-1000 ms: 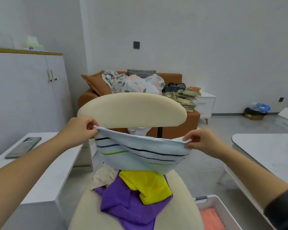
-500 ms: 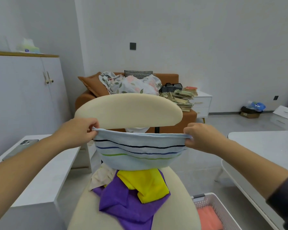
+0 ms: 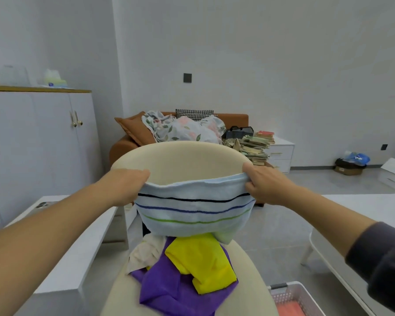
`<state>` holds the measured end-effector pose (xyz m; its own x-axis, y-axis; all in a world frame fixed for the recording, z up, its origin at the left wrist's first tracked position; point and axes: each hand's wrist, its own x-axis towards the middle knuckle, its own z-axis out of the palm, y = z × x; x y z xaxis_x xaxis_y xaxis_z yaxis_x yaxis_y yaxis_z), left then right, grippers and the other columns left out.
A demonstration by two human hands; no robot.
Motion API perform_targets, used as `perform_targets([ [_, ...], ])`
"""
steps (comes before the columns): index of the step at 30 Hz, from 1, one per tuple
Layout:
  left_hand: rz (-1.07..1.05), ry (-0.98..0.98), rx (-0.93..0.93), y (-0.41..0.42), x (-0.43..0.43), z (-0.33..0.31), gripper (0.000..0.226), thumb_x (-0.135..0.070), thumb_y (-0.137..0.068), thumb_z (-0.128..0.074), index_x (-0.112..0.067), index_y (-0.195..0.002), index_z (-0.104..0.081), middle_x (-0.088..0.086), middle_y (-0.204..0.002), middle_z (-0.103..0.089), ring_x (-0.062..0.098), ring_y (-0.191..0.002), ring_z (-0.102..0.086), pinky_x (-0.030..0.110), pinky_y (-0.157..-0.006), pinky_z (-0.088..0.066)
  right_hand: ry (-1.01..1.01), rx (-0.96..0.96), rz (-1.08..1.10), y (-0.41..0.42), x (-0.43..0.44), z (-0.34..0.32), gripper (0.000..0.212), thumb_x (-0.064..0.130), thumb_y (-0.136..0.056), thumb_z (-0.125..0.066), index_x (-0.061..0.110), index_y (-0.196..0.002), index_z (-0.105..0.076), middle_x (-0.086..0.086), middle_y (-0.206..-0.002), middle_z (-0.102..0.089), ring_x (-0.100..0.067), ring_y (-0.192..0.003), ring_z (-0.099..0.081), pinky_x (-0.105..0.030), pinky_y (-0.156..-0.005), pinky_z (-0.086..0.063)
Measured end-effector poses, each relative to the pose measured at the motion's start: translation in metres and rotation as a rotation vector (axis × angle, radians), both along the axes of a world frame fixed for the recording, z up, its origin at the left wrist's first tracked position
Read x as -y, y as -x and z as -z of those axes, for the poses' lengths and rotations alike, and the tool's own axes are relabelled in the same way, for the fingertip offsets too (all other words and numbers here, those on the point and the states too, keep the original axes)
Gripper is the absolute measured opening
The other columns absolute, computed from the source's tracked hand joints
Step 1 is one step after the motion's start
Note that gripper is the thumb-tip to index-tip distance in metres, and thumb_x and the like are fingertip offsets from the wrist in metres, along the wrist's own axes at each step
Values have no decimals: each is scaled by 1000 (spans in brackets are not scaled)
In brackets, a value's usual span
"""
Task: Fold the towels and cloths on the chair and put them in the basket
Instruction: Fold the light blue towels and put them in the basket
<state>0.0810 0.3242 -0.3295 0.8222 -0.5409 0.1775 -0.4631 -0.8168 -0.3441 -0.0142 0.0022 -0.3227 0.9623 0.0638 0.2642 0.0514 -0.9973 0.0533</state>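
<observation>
Two hands, left (image 3: pixel 126 187) and right (image 3: pixel 263 185), pinch the striped towel's (image 3: pixel 193 213) top corners with curled fingers above the chair (image 3: pixel 183 160).

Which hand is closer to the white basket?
Right. The right hand grips one end of the striped towel, above and a bit left of the basket. The left hand grips the other end, farther left, across the chair.

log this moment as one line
left hand: grips striped towel | right hand: grips striped towel | chair: yellow cloth, purple cloth | basket: orange cloth inside
</observation>
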Motion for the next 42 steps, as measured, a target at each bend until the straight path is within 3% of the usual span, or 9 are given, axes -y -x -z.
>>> perform_targets([
  [9, 247, 99, 96, -10, -17, 31, 20, -34, -101, -25, -24, -93, -40, -8, -91, -49, 9, -75, -48, 16, -53, -32, 73, -121, -108, 2, 10, 14, 24, 48, -97, -40, 24, -95, -37, 6, -78, -51, -14, -69, -54, -32, -63, -51],
  [14, 447, 229, 251, -15, -31, 39, 17, -16, -74, -78, -19, -72, -61, -4, -64, -60, 8, -48, -43, 16, -40, -30, -16, -62, -205, 2, 19, 14, 10, 35, -95, -51, 26, -95, -49, 9, -95, -53, -13, -89, -56, -18, -75, -46],
  [19, 440, 306, 248, -19, -39, 39, 18, -13, -70, -81, -19, -67, -65, -4, -57, -62, 15, -43, -55, 14, -42, -27, 119, 66, -324, 8, 20, 11, 35, 26, -93, -57, 26, -128, -50, 3, -120, -60, -20, -101, -61, -31, -83, -56],
  [22, 437, 297, 239, -22, -42, 40, 16, -16, -72, -80, -20, -68, -65, -5, -57, -62, 14, -43, -55, 17, -39, -35, 323, 44, -493, 6, 21, 11, 32, 22, -91, -60, 25, -123, -56, -1, -104, -63, -19, -81, -63, -31, -64, -59],
  [25, 442, 274, 240, -23, -42, 38, 16, -17, -72, -80, -21, -67, -64, -5, -56, -60, 14, -43, -54, 17, -40, -32, 349, -1, -504, 6, 22, 11, 19, 21, -90, -62, 20, -109, -62, 0, -96, -62, -15, -78, -62, -28, -63, -57],
  [31, 418, 291, 159, -22, -41, 37, 5, -22, -86, -66, -22, -84, -70, -4, -76, -69, 16, -64, -62, 16, -54, -36, 145, -95, -301, 4, 21, 8, 1, 26, -93, -55, 26, -92, -54, 5, -93, -60, -11, -80, -56, -18, -71, -49],
  [35, 371, 317, 50, -20, -40, 40, 22, -29, -96, -48, -27, -107, -68, -9, -101, -68, 11, -89, -61, 9, -63, -31, -61, -91, -247, 5, 18, 7, 21, 24, -90, -60, 35, -81, -44, 7, -86, -56, -11, -78, -56, -18, -67, -46],
  [39, 279, 250, -72, -20, -37, 39, 25, -30, -98, -45, -30, -110, -67, -12, -99, -62, 7, -89, -56, 16, -70, -43, -168, -155, -183, 4, 17, 6, 20, 22, -90, -62, 32, -104, -52, 12, -82, -57, -6, -73, -56, -12, -63, -41],
  [42, 264, 254, -173, -18, -35, 35, 20, -26, -95, -52, -27, -103, -70, -10, -94, -59, 6, -85, -53, 14, -71, -43, -157, -208, -160, 3, 17, 3, 11, 23, -90, -62, 32, -84, -57, 12, -78, -59, -6, -71, -55, -13, -60, -41],
])
